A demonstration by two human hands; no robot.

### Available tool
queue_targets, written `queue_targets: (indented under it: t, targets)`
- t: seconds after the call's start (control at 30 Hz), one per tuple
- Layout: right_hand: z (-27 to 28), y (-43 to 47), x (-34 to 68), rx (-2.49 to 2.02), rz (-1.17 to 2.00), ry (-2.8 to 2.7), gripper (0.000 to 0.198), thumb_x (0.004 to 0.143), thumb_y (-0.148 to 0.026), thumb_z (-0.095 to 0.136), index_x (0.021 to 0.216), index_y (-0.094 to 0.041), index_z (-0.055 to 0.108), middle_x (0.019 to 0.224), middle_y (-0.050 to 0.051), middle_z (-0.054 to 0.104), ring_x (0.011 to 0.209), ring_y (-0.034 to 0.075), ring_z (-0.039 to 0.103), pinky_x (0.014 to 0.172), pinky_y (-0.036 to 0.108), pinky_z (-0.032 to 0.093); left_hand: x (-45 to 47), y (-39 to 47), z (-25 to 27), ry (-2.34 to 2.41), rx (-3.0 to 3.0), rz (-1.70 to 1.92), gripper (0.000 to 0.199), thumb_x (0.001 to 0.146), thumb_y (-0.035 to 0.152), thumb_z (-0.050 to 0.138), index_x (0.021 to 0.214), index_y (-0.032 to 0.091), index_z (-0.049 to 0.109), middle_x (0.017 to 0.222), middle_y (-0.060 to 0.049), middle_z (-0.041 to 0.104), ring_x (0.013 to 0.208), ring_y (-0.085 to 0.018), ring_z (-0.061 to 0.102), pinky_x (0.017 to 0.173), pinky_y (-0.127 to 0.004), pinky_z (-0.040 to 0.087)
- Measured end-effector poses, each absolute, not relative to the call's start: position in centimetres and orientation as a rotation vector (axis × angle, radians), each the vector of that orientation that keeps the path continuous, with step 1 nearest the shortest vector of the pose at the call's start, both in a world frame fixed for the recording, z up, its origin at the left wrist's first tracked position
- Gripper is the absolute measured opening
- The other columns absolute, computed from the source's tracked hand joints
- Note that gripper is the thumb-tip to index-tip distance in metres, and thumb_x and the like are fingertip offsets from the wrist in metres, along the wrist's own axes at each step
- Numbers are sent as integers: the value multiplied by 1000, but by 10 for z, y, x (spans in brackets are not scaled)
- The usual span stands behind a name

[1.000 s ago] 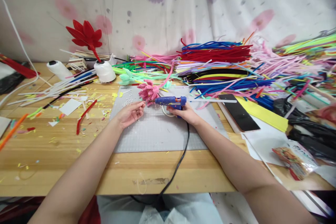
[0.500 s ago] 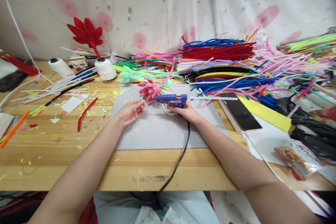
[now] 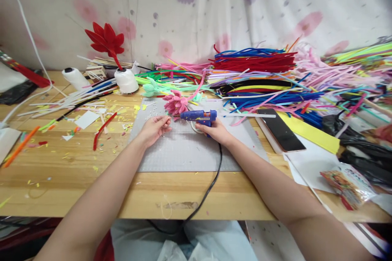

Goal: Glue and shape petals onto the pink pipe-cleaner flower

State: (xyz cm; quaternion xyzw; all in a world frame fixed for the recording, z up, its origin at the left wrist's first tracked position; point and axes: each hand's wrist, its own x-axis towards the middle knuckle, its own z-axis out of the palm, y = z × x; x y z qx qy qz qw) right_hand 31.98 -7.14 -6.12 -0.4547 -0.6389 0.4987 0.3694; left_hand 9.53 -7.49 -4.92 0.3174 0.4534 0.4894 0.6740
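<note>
My right hand (image 3: 214,129) is wrapped round the grip of a blue hot glue gun (image 3: 196,116), its nozzle pointing left and a clear glue stick (image 3: 251,116) jutting from its back. Just left of the nozzle, the thumb and fingertips of my left hand (image 3: 157,129) are pinched together; whatever lies between them is too small to make out. Behind the nozzle rests a pink pipe-cleaner flower (image 3: 176,103) with its stem angled up to the right. Small white beads (image 3: 151,112) lie scattered beyond my left hand on the grey cutting mat (image 3: 190,157).
Bundles of coloured pipe cleaners (image 3: 254,62) line the back and right. A red flower (image 3: 107,40) stands in a white thread spool (image 3: 126,81). A phone (image 3: 281,130) lies right of the mat. The black cord (image 3: 211,187) runs over the table's front edge.
The view has shifted slightly. My left hand remains pinched near the nozzle, and the glue gun has moved a little to the left, staying in my right hand.
</note>
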Motion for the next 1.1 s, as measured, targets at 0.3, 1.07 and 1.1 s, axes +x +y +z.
queue_targets:
  t: [0.3,1.07,1.1]
  targets:
    - [-59,-73,315,-1155,1261,-1649,42,63,-57,65,75,-18,56,48,-5,44,44,7,37,43,23,30,97,-75,-49,1058,806,1133,18,59,20,76,64,9,63,58,1,56,49,-5,47,55,-24,53]
    - [-63,-69,315,-1193,1230,-1671,41,61,-57,66,71,-19,57,50,-4,47,48,10,42,47,25,35,92,-71,-55,1095,874,1091,18,60,22,76,65,10,63,60,-1,58,50,-6,48,56,-27,54]
    - [-64,-69,315,-1190,1227,-1676,41,62,-58,65,71,-19,57,50,-4,46,47,9,42,47,25,35,92,-71,-55,1098,876,1092,19,60,23,76,65,10,63,60,-1,58,50,-6,48,56,-27,54]
